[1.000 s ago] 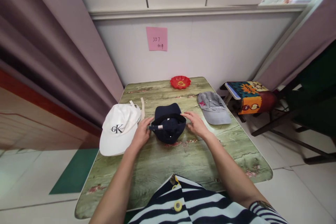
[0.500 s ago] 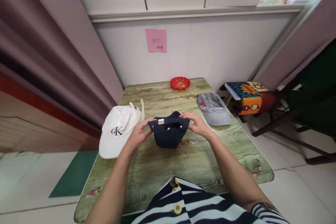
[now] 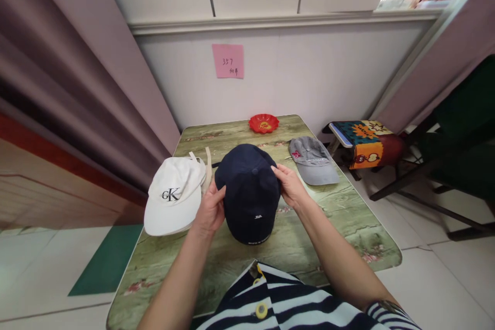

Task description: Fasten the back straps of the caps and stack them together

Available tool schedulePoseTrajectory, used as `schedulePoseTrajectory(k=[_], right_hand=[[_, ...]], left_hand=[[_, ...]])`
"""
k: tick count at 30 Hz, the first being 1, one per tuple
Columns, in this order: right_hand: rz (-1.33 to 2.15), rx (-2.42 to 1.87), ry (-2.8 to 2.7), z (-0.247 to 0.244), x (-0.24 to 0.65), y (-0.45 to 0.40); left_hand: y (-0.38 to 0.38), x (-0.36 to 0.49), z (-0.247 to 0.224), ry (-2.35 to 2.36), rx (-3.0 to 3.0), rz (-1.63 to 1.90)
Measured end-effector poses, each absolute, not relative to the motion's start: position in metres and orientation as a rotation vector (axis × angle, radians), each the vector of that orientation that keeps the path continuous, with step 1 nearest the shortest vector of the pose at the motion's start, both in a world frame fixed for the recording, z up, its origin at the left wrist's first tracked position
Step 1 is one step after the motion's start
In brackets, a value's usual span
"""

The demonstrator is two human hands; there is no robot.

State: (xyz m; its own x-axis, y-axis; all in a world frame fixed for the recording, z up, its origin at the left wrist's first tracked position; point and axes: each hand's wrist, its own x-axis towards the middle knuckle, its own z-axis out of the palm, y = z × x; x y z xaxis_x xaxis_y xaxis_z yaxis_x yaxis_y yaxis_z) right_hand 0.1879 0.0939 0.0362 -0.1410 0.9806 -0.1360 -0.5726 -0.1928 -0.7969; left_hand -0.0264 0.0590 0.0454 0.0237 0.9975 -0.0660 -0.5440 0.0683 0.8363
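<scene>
A navy baseball cap is held over the middle of the table, its rounded crown facing up toward me. Small white marks show on the side nearest me. My left hand pinches the cap's left edge, thumb on top of the cloth. On the opposite edge, my right hand grips with thumb and fingers. A white baseball cap with black "CK" style letters lies just left of my left hand, its straps loose at the back. To the right of my right hand lies a grey baseball cap with a red mark.
The caps are on a green wood-patterned table. A red scalloped dish sits at its far edge. A pink note is stuck on the wall behind. Right of the table stand a cloth-covered stool and a dark chair.
Both hands have turned the navy cap over: its back strap and opening faced me before, and now the crown shows. My left hand has shifted slightly right and nearer me.
</scene>
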Motion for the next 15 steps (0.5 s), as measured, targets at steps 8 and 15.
schedulePoseTrajectory(k=[8,15], right_hand=[[1.923,-0.727,-0.608,0.001,0.195,0.060],[1.963,-0.625,-0.262,-0.024,0.175,0.008]], left_hand=[[0.076,-0.036,0.038,0.831,0.496,1.565],[0.097,-0.051,-0.004,0.967,0.531,1.697]])
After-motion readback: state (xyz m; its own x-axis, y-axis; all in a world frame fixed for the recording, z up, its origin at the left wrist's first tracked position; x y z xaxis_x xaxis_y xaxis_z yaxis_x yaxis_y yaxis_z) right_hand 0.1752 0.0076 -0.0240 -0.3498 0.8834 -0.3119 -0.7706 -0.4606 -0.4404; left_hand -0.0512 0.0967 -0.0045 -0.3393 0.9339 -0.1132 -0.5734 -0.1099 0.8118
